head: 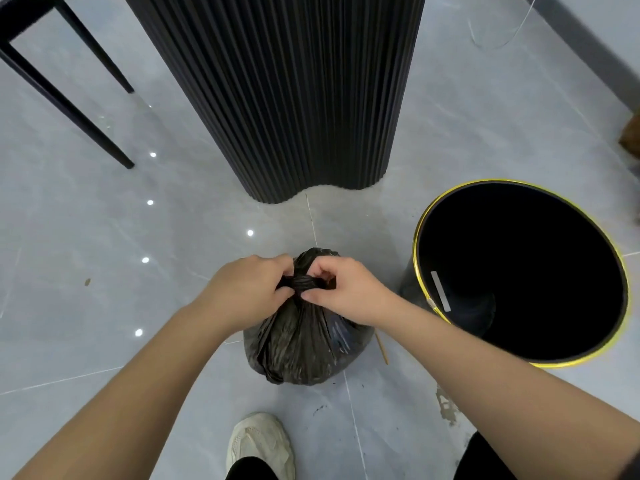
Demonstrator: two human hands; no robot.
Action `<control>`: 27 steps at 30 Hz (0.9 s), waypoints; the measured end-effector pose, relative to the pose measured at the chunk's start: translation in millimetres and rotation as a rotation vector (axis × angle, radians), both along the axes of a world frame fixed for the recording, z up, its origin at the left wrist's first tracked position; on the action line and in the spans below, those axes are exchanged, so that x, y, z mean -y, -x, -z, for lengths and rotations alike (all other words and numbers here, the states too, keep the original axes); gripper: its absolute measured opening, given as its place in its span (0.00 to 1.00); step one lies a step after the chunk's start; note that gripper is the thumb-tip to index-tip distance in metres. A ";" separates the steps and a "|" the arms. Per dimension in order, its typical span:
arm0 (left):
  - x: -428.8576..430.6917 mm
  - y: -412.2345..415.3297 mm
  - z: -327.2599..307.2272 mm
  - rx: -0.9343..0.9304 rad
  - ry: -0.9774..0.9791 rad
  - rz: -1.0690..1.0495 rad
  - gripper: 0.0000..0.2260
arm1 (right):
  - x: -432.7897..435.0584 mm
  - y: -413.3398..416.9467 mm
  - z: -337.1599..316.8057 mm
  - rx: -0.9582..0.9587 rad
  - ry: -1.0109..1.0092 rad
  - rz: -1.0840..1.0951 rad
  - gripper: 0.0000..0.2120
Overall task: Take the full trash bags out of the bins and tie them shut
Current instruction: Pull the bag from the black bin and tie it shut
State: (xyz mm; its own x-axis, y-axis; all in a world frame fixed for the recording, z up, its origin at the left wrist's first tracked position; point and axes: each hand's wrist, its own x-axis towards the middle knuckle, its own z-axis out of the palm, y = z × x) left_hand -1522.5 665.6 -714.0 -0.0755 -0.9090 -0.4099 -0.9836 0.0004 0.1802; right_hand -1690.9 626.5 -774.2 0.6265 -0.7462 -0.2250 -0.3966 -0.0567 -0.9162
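A full black trash bag (301, 344) sits on the grey tiled floor (104, 306), out of the bin and just in front of the person, its plastic gathered into tight pleats that run up to a twisted neck at the top. Both hands are at that neck. The left hand (246, 289) is closed around the gathered plastic from the left side, fingers curled over it and the thumb pressed against the twist. The right hand (343, 289) pinches the same neck from the right, thumb and forefinger closed on a band of plastic that runs across between the two hands, the other fingers curled in above it. A loose flap of the bag's top rises behind the knuckles. Both bare forearms reach in from the lower corners of the view. Just to the right of the bag stands the bin (519, 271), a round black container with a yellow rim, upright, its mouth open and its inside dark, with a pale strip on the inner wall; the bag and the bin are near each other but not touching. A thin wooden stick (382, 348) lies on the floor between them, close against the bag's right side. Behind the bag rises a black ribbed column (294, 91), and black furniture legs (69, 109) stand at the upper left. A pale shoe (258, 445) shows at the bottom edge, below the bag.
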 end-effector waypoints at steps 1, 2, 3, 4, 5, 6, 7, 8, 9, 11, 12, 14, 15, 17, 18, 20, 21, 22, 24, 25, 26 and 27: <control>0.0 -1.4 0.2 -0.012 0.006 0.004 0.09 | 0.4 1.1 0.3 0.059 -0.060 0.004 0.12; -0.2 -2.1 0.2 -0.032 0.006 0.005 0.09 | 0.2 2.1 -0.6 0.106 -0.105 0.009 0.12; -0.4 -2.5 0.6 -0.064 0.001 0.001 0.09 | 0.0 2.7 -1.8 0.149 -0.138 0.017 0.11; -0.4 -2.3 1.0 -0.107 -0.009 -0.008 0.08 | 0.4 3.3 -3.1 0.198 -0.172 0.034 0.11; -0.1 -2.2 2.4 -0.152 -0.023 -0.022 0.06 | 1.3 3.3 -5.0 0.251 -0.211 0.057 0.12; 0.1 -1.8 3.5 -0.195 -0.041 -0.038 0.05 | 2.5 3.4 -8.3 0.304 -0.253 0.083 0.12; 0.6 -1.6 4.5 -0.232 -0.058 -0.060 0.05 | 3.8 3.6 -11.2 0.345 -0.285 0.108 0.12; 0.4 -2.1 5.4 -0.266 -0.065 -0.083 0.06 | 5.4 4.0 -12.8 0.372 -0.304 0.128 0.12; 0.2 -2.7 6.6 -0.298 -0.060 -0.101 0.07 | 6.5 4.3 -14.0 0.380 -0.306 0.143 0.12; -1.0 -3.1 8.1 -0.357 -0.036 -0.130 0.09 | 7.5 6.1 -13.6 0.334 -0.289 0.116 0.13; -1.5 -2.9 7.4 -0.393 -0.030 -0.164 0.10 | 8.0 6.9 -9.5 0.259 -0.261 0.062 0.17; -1.0 -2.4 3.1 -0.491 -0.065 -0.264 0.09 | 6.6 6.9 2.6 0.070 -0.177 -0.106 0.34; 0.2 -2.0 -0.1 -0.549 -0.100 -0.307 0.09 | 4.0 4.1 9.7 -0.015 -0.128 -0.184 0.42; 2.6 -0.6 -7.4 -0.649 -0.155 -0.337 0.09 | -1.7 -5.6 20.1 -0.135 -0.032 -0.269 0.47; 3.9 -0.3 -10.7 -0.681 -0.165 -0.330 0.09 | -3.8 -12.0 22.0 -0.146 0.013 -0.275 0.43; 6.9 -2.1 -15.9 -0.712 -0.168 -0.324 0.09 | -4.0 -24.7 22.3 -0.086 0.068 -0.230 0.24; 8.0 -5.4 -16.3 -0.717 -0.163 -0.335 0.09 | -2.6 -30.1 21.8 -0.060 0.089 -0.205 0.14; 8.5 -9.4 -15.4 -0.723 -0.153 -0.358 0.10 | -0.6 -35.1 24.3 -0.062 0.120 -0.191 0.07; 8.1 -17.6 -9.5 -0.734 -0.109 -0.456 0.11 | 2.7 -42.5 29.9 -0.127 0.194 -0.203 0.02; 7.0 -20.8 -5.3 -0.737 -0.072 -0.512 0.12 | 3.6 -45.5 32.5 -0.155 0.225 -0.219 0.03; 5.4 -24.0 -0.5 -0.727 -0.024 -0.558 0.12 | 4.5 -47.7 34.5 -0.168 0.246 -0.238 0.05; 3.8 -25.9 2.2 -0.699 0.031 -0.580 0.12 | 4.8 -49.3 34.5 -0.177 0.263 -0.257 0.09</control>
